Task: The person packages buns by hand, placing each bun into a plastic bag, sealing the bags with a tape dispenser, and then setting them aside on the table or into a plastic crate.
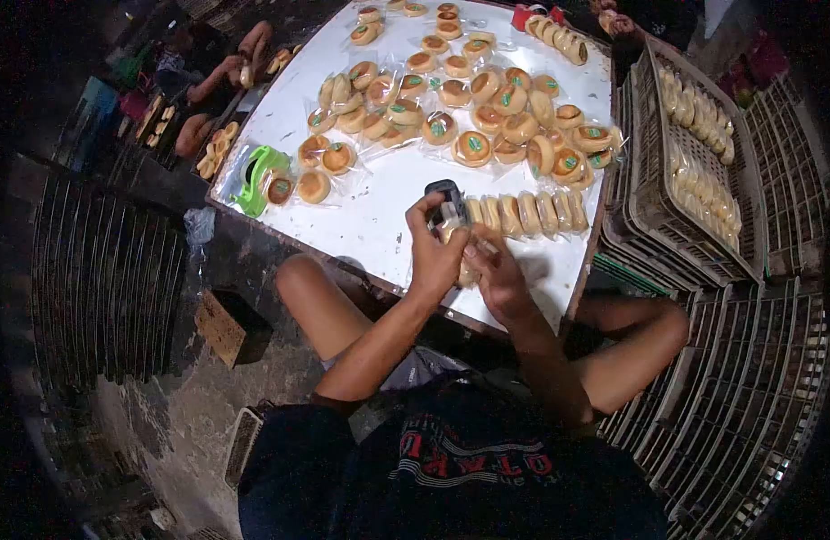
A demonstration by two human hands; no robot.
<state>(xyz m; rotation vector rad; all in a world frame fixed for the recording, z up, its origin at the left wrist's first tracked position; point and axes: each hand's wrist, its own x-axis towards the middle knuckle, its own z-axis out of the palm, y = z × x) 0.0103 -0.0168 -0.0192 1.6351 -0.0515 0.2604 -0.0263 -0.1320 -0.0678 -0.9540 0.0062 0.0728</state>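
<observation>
Both hands meet over the near part of the white table [370, 216]. My left hand [433, 247] is closed, its fingers bent against a wrapped bun [449, 230] beside a black tape dispenser [444, 193]. My right hand [494, 270] is closed around the lower end of the same wrapping, just right of my left. A row of wrapped buns [527, 214] stands on edge right beside my hands. Behind it lies a loose pile of round wrapped buns [473, 147], several with green labels. Fingers partly hide the held bun.
A green tape dispenser [260, 178] stands at the table's left edge, a red one [527, 16] at the far right. Stacked crates [653, 180] with wrapped buns adjoin the right edge. Another person's arm [212, 83] is at far left; a wooden block [226, 326] lies on the floor.
</observation>
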